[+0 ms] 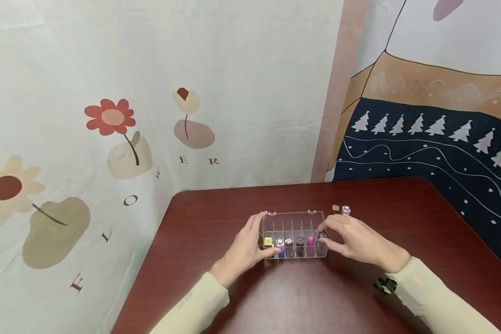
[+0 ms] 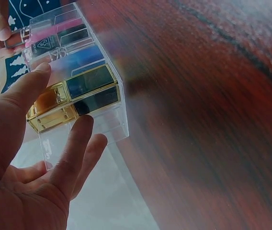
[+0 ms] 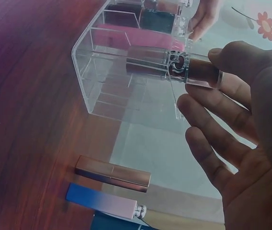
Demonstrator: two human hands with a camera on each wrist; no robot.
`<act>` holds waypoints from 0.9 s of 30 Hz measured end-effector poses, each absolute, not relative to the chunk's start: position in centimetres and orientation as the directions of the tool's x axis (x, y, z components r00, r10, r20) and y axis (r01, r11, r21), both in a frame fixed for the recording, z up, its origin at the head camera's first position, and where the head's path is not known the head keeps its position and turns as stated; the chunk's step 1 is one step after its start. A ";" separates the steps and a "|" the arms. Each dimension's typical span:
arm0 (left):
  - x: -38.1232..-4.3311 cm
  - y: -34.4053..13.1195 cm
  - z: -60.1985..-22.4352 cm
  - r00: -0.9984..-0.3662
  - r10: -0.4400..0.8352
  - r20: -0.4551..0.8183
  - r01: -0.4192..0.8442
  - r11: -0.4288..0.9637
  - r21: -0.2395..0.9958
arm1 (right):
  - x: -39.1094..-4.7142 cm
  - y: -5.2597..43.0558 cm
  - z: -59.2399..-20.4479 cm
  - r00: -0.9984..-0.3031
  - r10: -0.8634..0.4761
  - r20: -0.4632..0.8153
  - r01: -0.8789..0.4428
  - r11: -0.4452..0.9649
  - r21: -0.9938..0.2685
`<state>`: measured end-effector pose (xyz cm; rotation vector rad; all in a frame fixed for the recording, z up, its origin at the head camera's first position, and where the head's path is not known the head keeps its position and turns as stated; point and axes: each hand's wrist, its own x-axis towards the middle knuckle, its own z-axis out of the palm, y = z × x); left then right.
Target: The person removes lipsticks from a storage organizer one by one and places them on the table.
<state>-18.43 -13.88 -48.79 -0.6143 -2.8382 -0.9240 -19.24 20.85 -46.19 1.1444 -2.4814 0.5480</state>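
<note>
A clear compartment box (image 1: pixel 290 220) stands on the table with a row of lipsticks in its front slots. My left hand (image 1: pixel 240 253) grips its left end, thumb at the front and fingers around the side. Beside the thumb is a gold-and-black square lipstick (image 2: pixel 93 81). Between thumb and fingers, my right hand (image 1: pixel 361 241) pinches the upper end of a clear lip gloss tube (image 3: pixel 203 73) with a brownish cap. The tube's lower part is inside the right-end slot. A bright pink tube (image 1: pixel 311 245) stands in the neighbouring slot.
Behind my right hand, a rose-gold lipstick (image 3: pixel 112 172) and a blue-to-pink tube (image 3: pixel 100 199) with a silvery top stand on the reddish-brown table (image 1: pixel 217 222). Printed cloths (image 1: pixel 250 93) hang along the table's far and left sides.
</note>
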 end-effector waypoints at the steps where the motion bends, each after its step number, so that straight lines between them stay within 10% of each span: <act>1: -18.4 -13.9 -48.8 -0.914 0.347 0.211 0.405 0.735 0.544 | -19.2 20.9 -46.2 -0.614 -0.637 0.465 -0.775 0.599 -0.203; 27: -18.4 -13.9 -48.6 -0.907 0.356 0.225 0.420 0.738 0.528 | -19.5 21.6 -44.9 -0.544 -0.608 0.578 -0.815 0.548 -0.190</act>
